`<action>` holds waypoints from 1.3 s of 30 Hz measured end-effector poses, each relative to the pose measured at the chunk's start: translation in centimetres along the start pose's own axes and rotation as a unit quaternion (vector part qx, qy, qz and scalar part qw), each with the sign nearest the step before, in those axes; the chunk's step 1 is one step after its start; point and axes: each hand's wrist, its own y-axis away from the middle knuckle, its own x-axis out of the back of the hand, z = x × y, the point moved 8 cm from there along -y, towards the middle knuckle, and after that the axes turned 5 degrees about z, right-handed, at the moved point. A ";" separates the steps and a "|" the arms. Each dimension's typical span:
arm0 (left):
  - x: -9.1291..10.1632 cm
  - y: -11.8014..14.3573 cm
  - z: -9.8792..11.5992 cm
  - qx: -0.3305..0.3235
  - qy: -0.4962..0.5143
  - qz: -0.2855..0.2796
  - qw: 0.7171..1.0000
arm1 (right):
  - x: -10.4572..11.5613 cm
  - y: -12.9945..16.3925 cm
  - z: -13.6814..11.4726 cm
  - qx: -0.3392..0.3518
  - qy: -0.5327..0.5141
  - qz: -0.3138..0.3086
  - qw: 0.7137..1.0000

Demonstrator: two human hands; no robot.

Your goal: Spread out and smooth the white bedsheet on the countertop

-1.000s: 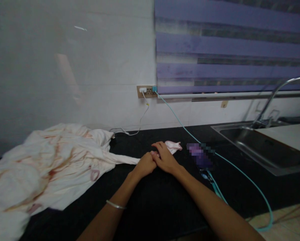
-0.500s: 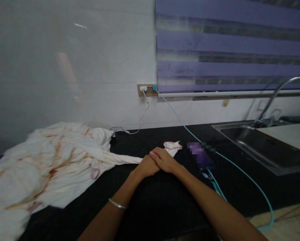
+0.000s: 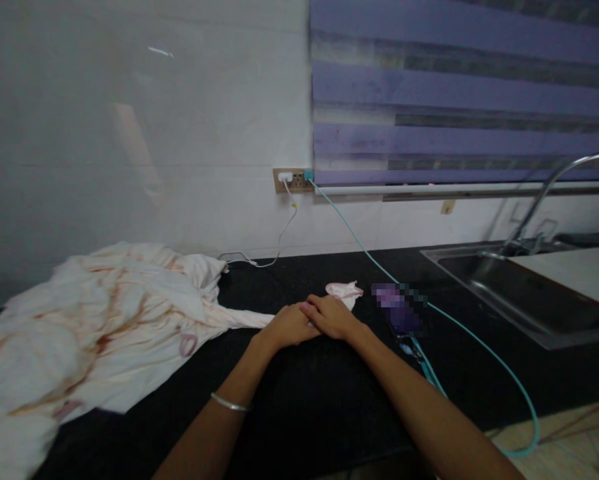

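Observation:
My left hand (image 3: 290, 326) and my right hand (image 3: 334, 316) are together, low over the black counter. The right hand's fingers are bent over the left hand's fingers, which are mostly hidden. From a heap of white, brown-stained cloth (image 3: 144, 320) on the left, a long twisted strip (image 3: 247, 319) runs to my left hand. Past my right hand its pink-edged end (image 3: 348, 291) comes out. Whether my hands grip the strip or only rest on it is hidden. A silvery bangle (image 3: 229, 403) circles my left forearm.
Right of my hands lies a blurred purple item (image 3: 397, 310) with a turquoise strap. A turquoise cable (image 3: 484, 345) loops from the wall socket (image 3: 297, 180) over the counter (image 3: 299, 413). Farther right is a sink (image 3: 519, 293) with a curved tap (image 3: 544, 193) and a white board (image 3: 574, 273).
My hands remain folded together; the left has shifted slightly left and the fingers have rearranged a little. The cloth heap has barely moved.

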 end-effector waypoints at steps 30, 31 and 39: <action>4.1 1.4 2.5 -0.035 0.011 0.190 0.981 | -1.4 -0.6 2.7 0.022 -0.257 0.092 0.962; 3.6 1.5 4.0 -0.075 -0.001 0.186 0.980 | -1.6 -0.8 2.4 0.025 -0.268 0.079 0.960; 0.3 2.3 9.3 -0.247 -0.017 0.148 0.957 | -1.9 -0.8 0.3 0.055 -0.258 -0.005 0.965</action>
